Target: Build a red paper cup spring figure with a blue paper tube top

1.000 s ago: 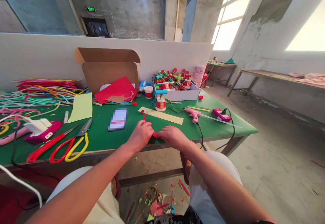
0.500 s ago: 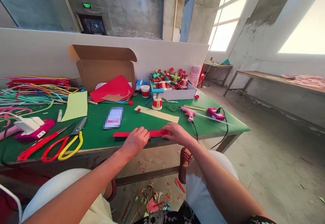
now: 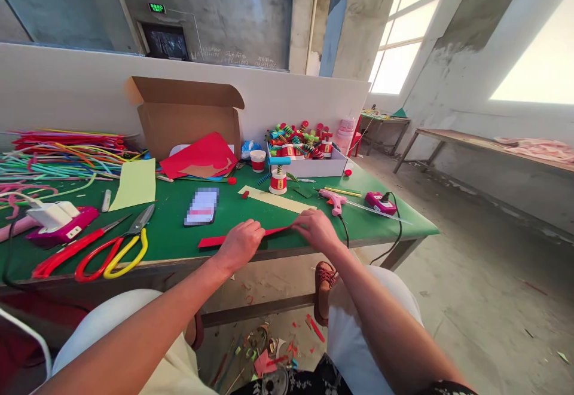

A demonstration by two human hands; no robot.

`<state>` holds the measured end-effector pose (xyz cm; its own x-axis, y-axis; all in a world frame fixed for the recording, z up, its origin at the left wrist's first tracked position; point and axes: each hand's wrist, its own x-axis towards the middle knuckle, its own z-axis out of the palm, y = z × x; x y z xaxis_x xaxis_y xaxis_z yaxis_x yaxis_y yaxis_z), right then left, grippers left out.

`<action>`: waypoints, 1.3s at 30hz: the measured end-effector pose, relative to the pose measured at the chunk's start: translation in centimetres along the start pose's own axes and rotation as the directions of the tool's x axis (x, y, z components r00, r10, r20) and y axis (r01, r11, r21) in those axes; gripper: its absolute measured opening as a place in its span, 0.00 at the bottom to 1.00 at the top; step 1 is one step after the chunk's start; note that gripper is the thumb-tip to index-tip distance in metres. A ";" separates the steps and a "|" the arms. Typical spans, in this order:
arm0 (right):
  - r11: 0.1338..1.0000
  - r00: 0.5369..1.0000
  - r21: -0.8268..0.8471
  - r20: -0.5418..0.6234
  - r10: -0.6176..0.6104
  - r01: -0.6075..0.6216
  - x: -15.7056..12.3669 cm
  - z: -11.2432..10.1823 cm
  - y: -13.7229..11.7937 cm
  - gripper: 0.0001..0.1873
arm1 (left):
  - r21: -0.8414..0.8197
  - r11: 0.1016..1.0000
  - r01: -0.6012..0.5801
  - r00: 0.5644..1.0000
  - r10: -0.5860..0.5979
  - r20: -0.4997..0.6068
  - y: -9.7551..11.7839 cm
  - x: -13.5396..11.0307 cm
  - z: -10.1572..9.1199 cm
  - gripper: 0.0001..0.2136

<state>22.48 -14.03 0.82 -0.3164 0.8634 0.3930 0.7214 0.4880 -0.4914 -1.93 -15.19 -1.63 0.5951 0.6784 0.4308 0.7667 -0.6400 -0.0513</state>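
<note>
A long red paper strip [image 3: 211, 242] lies along the front edge of the green table, its right part lifted and turned nearly edge-on. My left hand [image 3: 243, 242] is closed on the middle of the strip, fingers bent over it. At the strip's right end, my right hand [image 3: 315, 228] pinches the paper between thumb and fingers. Just behind my hands is a pale yellow paper strip [image 3: 273, 199] with a small dark red piece [image 3: 245, 194] on it. A paper-cup figure [image 3: 278, 181] with a blue top and coiled arms stands behind that strip.
Two pairs of scissors, one red-and-yellow-handled [image 3: 130, 245], lie at left beside a purple power socket [image 3: 63, 227]. A phone [image 3: 201, 206] lies left of centre. A pink glue gun [image 3: 335, 200] with a cord is at right. A white box [image 3: 314, 167] holds several figures.
My right hand has moved slightly right and up, raising the strip's right end and tilting it. My left hand stays on the strip's middle.
</note>
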 end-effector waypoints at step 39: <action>0.391 0.952 0.886 0.149 0.268 -0.249 3.0 3.4 -4.3 0.24 | -0.884 -0.034 0.466 0.767 -0.482 0.423 1.8 2.2 -1.6 0.21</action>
<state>16.36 -13.09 1.45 -0.1993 0.9717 0.1264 -0.1849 0.0894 -0.9787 0.37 -15.43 0.62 0.1887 0.9817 -0.0256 0.0380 0.0188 0.9991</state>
